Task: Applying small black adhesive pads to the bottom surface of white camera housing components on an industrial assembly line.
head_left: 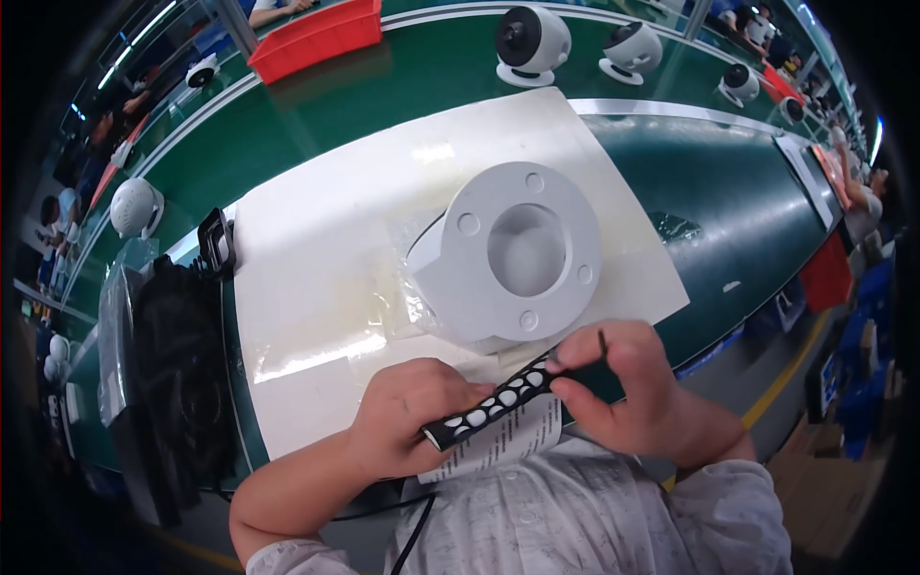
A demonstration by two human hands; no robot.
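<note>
My left hand (407,407) is closed around the near end of a black strip with round white spots (498,404), which looks like a sheet of stick-on pads. The strip slants up to the right. At its far end, my right hand (628,383) has its fingertips closed on the edge. A small thin dark piece (602,340) shows against the right hand's fingers; what it is I cannot make out. Just beyond both hands lies a white camera-like housing (436,273), its round base facing up, with a central hollow and several shallow round recesses. Clear plastic film lies beside it.
A cream mat (307,249) covers the green bench (422,81). A printed paper sheet (498,446) hangs below the strip. Black bags (182,374) stand at left. White round cameras (532,48) and a red bin (316,40) stand along the back; other people work farther off.
</note>
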